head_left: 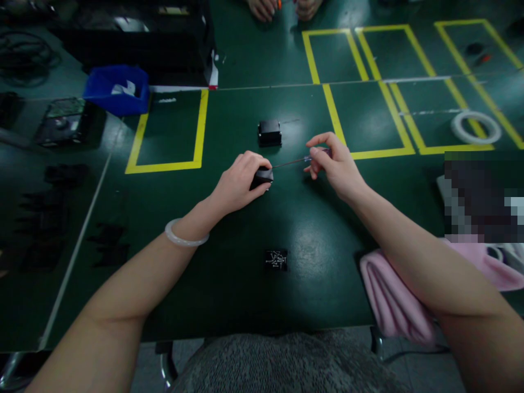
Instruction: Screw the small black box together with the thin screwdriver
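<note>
My left hand (245, 180) is closed around a small black part (264, 176) on the green table, its fingers hiding much of it. In my right hand (333, 166) is a screwdriver (292, 162), held by its handle between thumb and fingers. The thin shaft points left, and its tip meets the right side of the black part. Just beyond my hands stands a black box-shaped part (269, 133). Closer to me lies a small black tray (276, 260) with several small screws scattered on it.
A blue bin (117, 90) stands at the left, near dark equipment (135, 38). On the right are a white tape roll (476, 127) and a pink cloth (395, 295). Yellow tape (164, 166) marks rectangles on the table. Another person's hands (264, 8) show at the top.
</note>
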`<action>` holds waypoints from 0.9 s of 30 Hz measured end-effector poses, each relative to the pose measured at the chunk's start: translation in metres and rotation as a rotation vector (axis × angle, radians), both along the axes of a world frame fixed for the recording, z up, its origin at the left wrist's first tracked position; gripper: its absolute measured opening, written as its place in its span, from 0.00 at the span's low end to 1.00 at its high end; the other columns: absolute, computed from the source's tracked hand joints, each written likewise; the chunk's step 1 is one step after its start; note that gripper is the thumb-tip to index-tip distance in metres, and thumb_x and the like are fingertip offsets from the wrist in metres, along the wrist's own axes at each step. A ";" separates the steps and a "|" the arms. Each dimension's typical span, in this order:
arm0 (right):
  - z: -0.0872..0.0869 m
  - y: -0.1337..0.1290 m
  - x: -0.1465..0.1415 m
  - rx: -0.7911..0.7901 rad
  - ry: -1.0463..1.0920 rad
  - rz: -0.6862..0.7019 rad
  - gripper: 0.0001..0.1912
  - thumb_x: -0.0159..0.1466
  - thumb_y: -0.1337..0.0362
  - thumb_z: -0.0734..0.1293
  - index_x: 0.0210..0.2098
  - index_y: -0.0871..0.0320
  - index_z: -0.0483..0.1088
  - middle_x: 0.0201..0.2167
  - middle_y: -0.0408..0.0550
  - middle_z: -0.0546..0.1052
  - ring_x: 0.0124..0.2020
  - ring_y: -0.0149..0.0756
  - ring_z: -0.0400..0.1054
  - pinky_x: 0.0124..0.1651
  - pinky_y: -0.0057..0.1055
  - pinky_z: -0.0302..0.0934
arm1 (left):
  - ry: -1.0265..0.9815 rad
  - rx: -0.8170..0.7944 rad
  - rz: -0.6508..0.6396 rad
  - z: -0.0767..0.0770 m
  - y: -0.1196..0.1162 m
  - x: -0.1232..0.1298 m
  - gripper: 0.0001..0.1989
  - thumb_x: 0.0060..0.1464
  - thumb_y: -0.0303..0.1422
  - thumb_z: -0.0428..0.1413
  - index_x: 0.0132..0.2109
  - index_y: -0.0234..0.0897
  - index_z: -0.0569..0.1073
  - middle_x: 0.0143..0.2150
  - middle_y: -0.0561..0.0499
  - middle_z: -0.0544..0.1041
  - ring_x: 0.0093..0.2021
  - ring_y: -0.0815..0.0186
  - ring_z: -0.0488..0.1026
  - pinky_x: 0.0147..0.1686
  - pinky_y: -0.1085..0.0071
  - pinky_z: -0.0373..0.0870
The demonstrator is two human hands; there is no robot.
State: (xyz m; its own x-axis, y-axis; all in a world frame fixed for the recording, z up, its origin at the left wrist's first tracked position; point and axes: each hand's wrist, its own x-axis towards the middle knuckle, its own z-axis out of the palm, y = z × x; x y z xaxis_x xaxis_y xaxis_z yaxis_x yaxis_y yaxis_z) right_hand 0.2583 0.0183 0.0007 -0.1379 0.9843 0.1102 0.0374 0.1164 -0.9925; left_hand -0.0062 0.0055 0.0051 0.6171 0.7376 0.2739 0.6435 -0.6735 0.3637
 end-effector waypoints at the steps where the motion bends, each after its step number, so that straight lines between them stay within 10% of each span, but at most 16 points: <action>1: 0.000 0.000 0.000 -0.006 0.001 -0.004 0.11 0.69 0.54 0.71 0.41 0.52 0.67 0.17 0.31 0.65 0.17 0.26 0.64 0.36 0.33 0.71 | -0.002 0.003 -0.002 0.000 0.000 0.000 0.15 0.64 0.32 0.56 0.56 0.38 0.67 0.56 0.41 0.74 0.56 0.52 0.71 0.54 0.54 0.72; 27: 0.002 0.000 -0.001 0.029 -0.009 0.001 0.06 0.69 0.61 0.69 0.42 0.52 0.67 0.17 0.30 0.67 0.17 0.26 0.64 0.36 0.33 0.72 | -0.004 0.012 -0.005 -0.002 0.001 -0.001 0.15 0.64 0.32 0.57 0.56 0.37 0.67 0.56 0.41 0.73 0.56 0.52 0.71 0.55 0.53 0.72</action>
